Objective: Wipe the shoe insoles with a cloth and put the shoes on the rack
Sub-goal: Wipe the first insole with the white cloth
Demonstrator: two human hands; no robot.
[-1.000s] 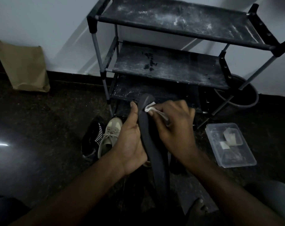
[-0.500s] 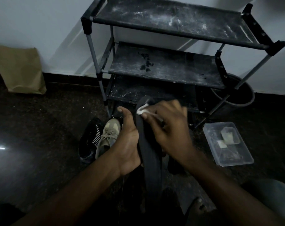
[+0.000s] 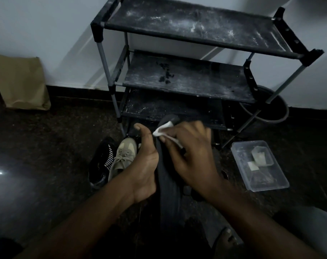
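Between your two hands stands the insole (image 3: 166, 176), dark and held roughly upright, its rounded end pointing toward the rack (image 3: 187, 77). Your left hand (image 3: 144, 161) supports it at the left edge. The thumb (image 3: 142, 131) lies straight along that edge and the other fingers pass behind the insole, out of sight, so treat this as a holding grip by judgement only. Your right hand (image 3: 189, 152) is curled, thumb and fingers (image 3: 196, 128) pinching the white cloth (image 3: 161, 128) and pressing it against the insole just below the tip. The step in hand is therefore the wiping of this insole. The shelving step is not yet started: both shoes in view are on the floor, not on the rack.

The next move calls for drawing the cloth down the length of the insole toward your wrists. Hold firm with the left hand, since a thin insole is likely to buckle under pressure. After wiping, refit the insole into its shoe. A beige lace-up shoe (image 3: 124, 156) and a black striped shoe (image 3: 103, 161) lie side by side just left of your left thumb; which one takes this insole cannot be told. A clear plastic container (image 3: 260, 165) sits on the floor to the right of your right knuckles, apart from the work.
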